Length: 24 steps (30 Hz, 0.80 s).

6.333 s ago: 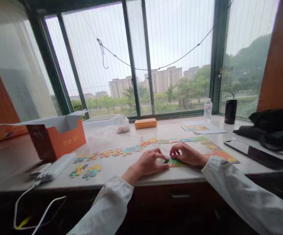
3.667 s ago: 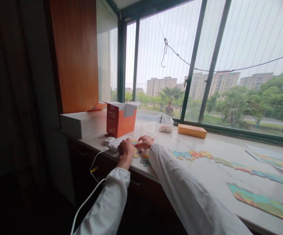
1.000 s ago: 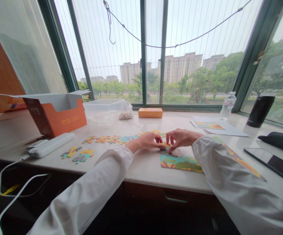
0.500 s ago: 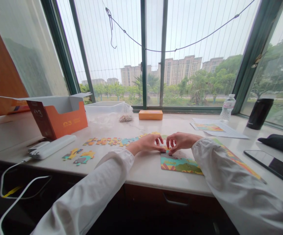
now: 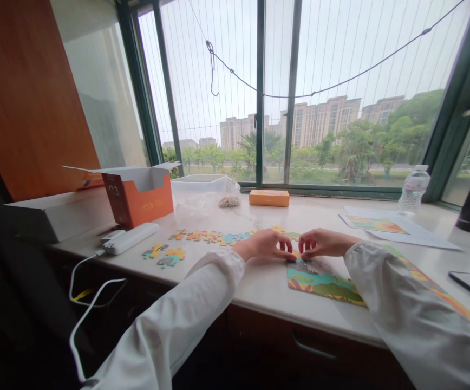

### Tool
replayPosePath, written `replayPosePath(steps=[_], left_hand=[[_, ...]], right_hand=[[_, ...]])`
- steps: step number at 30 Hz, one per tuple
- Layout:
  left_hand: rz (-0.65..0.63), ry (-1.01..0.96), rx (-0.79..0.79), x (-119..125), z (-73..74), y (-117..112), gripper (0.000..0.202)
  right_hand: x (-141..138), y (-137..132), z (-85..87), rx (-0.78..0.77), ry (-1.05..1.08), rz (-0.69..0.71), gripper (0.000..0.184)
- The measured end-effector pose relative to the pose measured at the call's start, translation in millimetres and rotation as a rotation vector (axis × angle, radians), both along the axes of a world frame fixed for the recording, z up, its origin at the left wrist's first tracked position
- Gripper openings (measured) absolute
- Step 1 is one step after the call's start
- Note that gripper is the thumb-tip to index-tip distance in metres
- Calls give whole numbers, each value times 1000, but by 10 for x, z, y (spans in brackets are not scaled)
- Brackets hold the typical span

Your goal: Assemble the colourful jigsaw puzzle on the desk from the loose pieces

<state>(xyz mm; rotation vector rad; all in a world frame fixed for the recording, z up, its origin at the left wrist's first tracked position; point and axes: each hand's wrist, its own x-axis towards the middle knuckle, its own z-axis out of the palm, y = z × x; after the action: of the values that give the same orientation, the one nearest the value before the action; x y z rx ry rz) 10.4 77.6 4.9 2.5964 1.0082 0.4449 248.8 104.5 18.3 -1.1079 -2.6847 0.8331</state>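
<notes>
Working at a marble windowsill (image 5: 255,295) below a green-framed window (image 5: 259,97), a person in white sleeves brings both bare hands together near the sill's front edge. Well to the left of the hands stand an orange cardboard box (image 5: 145,203) with its lid open and a white power bank (image 5: 129,238). Beyond the hands sit a translucent plastic tub (image 5: 198,184) and a small orange box (image 5: 269,197), while printed puzzle sheets (image 5: 375,223) and a water bottle (image 5: 413,189) lie farther right. A long strip of jigsaw pieces (image 5: 210,236) runs along the sill from left of the left hand to just beyond it, and two small clusters of loose pieces (image 5: 164,255) lie nearer the edge. Directly below the fingertips lies an assembled puzzle section (image 5: 324,284) with a green and orange picture. The left hand (image 5: 263,245) and right hand (image 5: 324,244) are curled and nearly meet, neither spread open. Their fingertips close from either side on a small yellow jigsaw piece (image 5: 295,254), which sits at the top edge of the assembled puzzle section.
</notes>
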Motion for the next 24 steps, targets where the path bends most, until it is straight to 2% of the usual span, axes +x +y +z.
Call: replayPosePath(steps=[3, 8, 15, 18, 20, 22, 24], left_hand=[[5, 37, 37, 2, 0, -37, 38], [32, 77, 20, 16, -9, -60, 42], [24, 197, 118, 109, -12, -30, 42], [66, 207, 196, 73, 115, -69, 48], [163, 158, 227, -50, 249, -107, 46], [298, 78, 244, -283, 395, -140, 40], [457, 2, 277, -635, 523, -165, 37]], right_hand=[[25, 38, -75, -10, 88, 21, 59], [33, 79, -147, -24, 88, 3, 59], [16, 56, -110, 4, 126, -10, 58], [35, 56, -113, 52, 192, -30, 57], [49, 66, -144, 75, 208, -46, 57], [55, 82, -184, 97, 201, -62, 57], [49, 98, -210, 126, 187, -77, 58]])
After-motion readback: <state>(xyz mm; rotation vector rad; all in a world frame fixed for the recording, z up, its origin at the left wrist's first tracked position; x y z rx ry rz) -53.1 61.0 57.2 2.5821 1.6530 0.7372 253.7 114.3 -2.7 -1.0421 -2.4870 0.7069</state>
